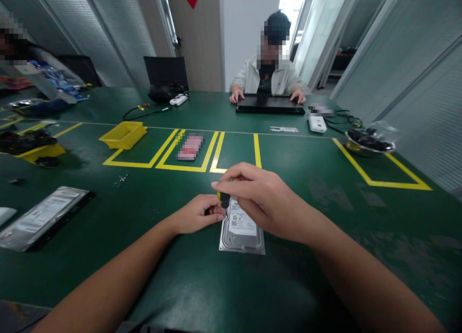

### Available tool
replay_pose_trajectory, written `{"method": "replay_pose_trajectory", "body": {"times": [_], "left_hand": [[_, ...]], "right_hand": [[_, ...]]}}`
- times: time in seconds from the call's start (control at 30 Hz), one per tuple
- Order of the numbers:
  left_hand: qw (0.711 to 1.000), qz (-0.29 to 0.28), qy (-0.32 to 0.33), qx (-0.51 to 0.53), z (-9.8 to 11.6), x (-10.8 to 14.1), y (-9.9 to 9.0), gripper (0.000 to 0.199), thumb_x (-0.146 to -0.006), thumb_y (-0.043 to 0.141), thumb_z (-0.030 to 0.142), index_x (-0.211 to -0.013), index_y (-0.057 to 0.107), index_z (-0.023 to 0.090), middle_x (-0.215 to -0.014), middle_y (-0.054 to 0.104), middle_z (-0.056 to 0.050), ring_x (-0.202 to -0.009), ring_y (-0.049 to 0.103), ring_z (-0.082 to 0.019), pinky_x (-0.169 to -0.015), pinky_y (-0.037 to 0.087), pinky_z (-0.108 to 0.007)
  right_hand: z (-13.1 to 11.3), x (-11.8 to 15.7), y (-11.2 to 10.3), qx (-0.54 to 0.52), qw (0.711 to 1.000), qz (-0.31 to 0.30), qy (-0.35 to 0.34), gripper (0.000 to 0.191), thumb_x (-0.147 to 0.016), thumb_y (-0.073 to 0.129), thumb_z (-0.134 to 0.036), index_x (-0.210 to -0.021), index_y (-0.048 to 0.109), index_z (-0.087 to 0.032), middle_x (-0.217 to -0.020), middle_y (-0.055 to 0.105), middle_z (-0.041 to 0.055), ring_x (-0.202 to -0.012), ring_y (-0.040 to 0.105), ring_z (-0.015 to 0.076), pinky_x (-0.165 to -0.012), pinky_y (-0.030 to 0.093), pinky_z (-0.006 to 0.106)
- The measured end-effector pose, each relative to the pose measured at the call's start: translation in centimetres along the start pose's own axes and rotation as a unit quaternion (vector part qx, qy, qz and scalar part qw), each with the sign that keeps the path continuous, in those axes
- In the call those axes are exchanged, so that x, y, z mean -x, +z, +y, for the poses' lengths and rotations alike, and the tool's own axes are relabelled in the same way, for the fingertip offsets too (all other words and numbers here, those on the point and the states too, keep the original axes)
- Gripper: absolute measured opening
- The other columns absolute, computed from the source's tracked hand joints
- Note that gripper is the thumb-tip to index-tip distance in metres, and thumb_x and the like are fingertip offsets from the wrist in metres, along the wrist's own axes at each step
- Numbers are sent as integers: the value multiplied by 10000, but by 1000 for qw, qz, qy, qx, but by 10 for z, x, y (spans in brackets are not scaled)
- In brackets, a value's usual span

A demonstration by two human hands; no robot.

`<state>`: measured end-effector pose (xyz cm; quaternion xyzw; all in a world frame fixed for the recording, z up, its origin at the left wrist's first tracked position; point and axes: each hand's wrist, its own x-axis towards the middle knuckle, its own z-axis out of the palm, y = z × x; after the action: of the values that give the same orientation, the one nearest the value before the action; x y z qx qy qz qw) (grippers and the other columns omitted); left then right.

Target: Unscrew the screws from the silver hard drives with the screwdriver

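A silver hard drive [242, 227] with a white label lies flat on the green table in front of me. My right hand [265, 198] is above it, fingers closed round a screwdriver [224, 198] with a black and yellow handle. The screwdriver stands roughly upright over the drive's left edge; its tip is too small to make out. At that same edge, my left hand [198, 213] grips the drive's side with thumb and curled fingers, close to the screwdriver. Part of the drive's far end is hidden by my right hand.
Another hard drive [46, 217] lies at left, near some small screws [121, 179]. Beyond are a yellow bin [124, 134], a phone [191, 147] inside yellow tape marks, and a metal bowl [370, 143] of dark parts. Across the table a person handles a flat black panel [270, 104].
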<state>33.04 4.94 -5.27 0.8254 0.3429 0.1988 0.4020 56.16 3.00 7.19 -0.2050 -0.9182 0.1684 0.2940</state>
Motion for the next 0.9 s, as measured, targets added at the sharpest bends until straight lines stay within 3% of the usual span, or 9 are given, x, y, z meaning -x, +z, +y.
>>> {"method": "replay_pose_trajectory", "body": {"times": [0.17,0.33,0.57,0.9], "left_hand": [[1000,-2,-4,6,2,0,0,211,-915,581,342,-911,609,133,-819,590,-17,-711,530,-123,-640,439,-233],[1000,-3,-9,-7,3,0,-1,217,-917,576,345,-892,616,133,-806,601,-16,-701,538,-125,-638,430,-239],[1000,-4,-8,-26,1,0,-1,251,-924,572,375,-933,632,132,-813,623,-19,-701,550,-128,-638,425,-242],[1000,4,5,-19,1,-1,0,243,-919,576,379,-907,620,140,-756,598,-5,-687,544,-134,-630,428,-243]], "right_hand": [[0,1,-1,10,1000,-17,13,416,-893,427,-26,-1266,600,-89,-1105,554,132,-983,534,181,-865,475,324],[1,2,2,27,1000,9,3,372,-905,452,-60,-1242,609,-55,-1029,544,131,-909,517,181,-811,473,322],[1,-1,4,66,997,28,33,186,-930,555,-177,-1045,675,-94,-916,575,84,-832,532,176,-733,451,306],[5,0,5,45,998,40,10,260,-931,581,-212,-1156,665,-110,-948,579,77,-856,539,156,-765,472,296]]}}
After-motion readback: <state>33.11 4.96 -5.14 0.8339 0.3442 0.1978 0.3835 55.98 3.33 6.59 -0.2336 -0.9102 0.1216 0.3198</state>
